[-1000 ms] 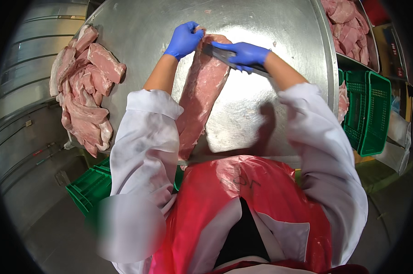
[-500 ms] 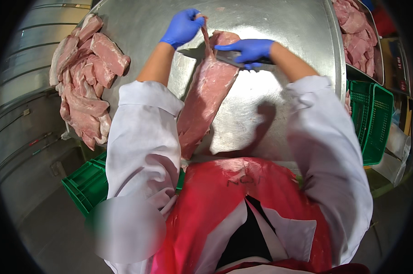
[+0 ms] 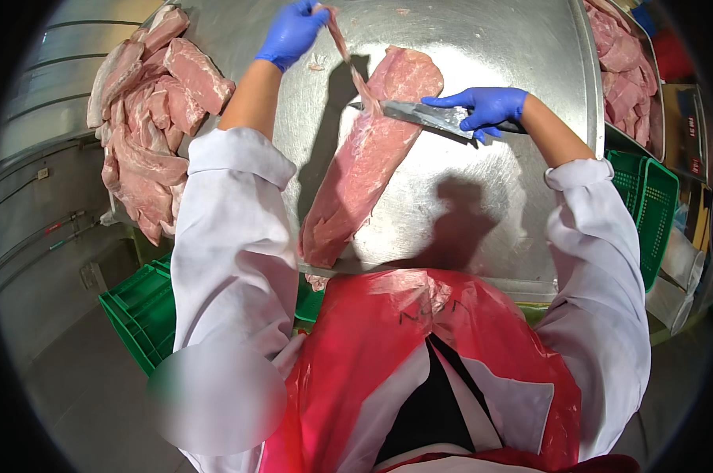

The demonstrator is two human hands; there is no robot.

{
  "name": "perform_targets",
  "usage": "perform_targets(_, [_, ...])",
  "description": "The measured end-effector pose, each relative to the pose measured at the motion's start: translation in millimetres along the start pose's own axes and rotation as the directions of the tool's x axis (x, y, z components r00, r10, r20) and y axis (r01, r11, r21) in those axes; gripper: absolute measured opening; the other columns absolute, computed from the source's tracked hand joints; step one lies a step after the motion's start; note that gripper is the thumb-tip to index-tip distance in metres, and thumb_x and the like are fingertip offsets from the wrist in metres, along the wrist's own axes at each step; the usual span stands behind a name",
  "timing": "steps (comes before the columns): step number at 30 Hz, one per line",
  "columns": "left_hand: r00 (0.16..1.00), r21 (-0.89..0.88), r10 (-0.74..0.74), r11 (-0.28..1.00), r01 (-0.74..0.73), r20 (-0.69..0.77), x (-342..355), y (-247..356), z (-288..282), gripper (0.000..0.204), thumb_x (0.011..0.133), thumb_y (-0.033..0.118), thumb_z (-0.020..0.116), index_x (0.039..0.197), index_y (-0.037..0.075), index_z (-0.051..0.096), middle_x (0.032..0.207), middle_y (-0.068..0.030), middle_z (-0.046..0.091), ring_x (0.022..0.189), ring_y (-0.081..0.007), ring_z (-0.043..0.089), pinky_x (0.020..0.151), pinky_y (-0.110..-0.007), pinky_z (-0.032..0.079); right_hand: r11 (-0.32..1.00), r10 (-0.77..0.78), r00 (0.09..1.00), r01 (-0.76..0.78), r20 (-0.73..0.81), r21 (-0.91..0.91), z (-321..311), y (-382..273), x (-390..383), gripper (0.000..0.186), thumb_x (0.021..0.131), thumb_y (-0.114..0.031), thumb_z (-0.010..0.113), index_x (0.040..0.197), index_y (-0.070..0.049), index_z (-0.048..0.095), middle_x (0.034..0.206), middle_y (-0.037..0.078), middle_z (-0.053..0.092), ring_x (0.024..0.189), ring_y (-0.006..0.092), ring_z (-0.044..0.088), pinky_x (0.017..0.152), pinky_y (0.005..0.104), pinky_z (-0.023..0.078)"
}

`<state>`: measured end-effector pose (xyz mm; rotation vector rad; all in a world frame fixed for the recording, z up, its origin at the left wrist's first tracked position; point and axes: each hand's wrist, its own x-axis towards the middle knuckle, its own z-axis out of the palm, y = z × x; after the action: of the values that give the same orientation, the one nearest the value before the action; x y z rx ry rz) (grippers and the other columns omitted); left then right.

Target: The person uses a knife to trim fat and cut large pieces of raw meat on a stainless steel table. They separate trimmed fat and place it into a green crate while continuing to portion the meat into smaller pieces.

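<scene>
With our left hand (image 3: pixel 293 31) we pinch a thin strip (image 3: pixel 342 43) lifted off the long piece of meat (image 3: pixel 368 165), which lies on the steel table (image 3: pixel 482 205). Our right hand (image 3: pixel 482 106) is closed around a knife (image 3: pixel 423 117), its blade touching the meat. Green crates (image 3: pixel 139 307) stand below the table; we cannot tell what is inside. A pile of meat (image 3: pixel 147 126) lies at the left
</scene>
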<state>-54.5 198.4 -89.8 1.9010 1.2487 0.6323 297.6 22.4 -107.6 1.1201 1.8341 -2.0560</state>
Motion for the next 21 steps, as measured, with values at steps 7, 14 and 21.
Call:
perform_targets(7, [0.991, 0.005, 0.054, 0.999, -0.053, -0.125, -12, 129, -40, 0.019, 0.095, 0.022, 0.065, 0.093, 0.004, 0.069, 0.08, 0.0023, 0.06, 0.074, -0.0096, 0.052, 0.068, -0.028, 0.042, 0.992, -0.078, 0.993, 0.086, -0.089, 0.095, 23, -21, 60, 0.077, 0.096, -0.002, 0.041, 0.16, -0.038, 0.019, 0.065, 0.006, 0.059, 0.05, 0.0134, 0.062, 0.048, 0.0286, 0.058])
perform_targets(14, [0.997, 0.024, -0.044, 0.999, 0.042, 0.065, -219, 133, -124, 0.02, 0.103, 0.021, 0.059, 0.098, 0.002, 0.064, 0.087, -0.0019, 0.065, 0.083, -0.0101, 0.059, 0.078, -0.027, 0.049, 0.997, 0.072, 0.965, -0.08, -0.251, -0.02, 52, 5, -56, 0.08, 0.094, 0.0, 0.047, 0.16, -0.037, 0.022, 0.072, 0.007, 0.066, 0.054, 0.0104, 0.061, 0.051, 0.025, 0.054])
perform_targets(21, [0.655, 0.057, -0.662, 0.718, 0.694, 0.364, -500, 10, -91, 0.021, 0.099, 0.016, 0.058, 0.099, -0.002, 0.068, 0.084, -0.0106, 0.072, 0.08, -0.0223, 0.07, 0.077, -0.035, 0.054, 0.894, 0.063, 0.877, 0.163, -0.477, 0.417, 105, 90, -106, 0.079, 0.094, -0.006, 0.062, 0.161, -0.026, 0.025, 0.076, 0.001, 0.063, 0.054, 0.0059, 0.056, 0.047, 0.0204, 0.048])
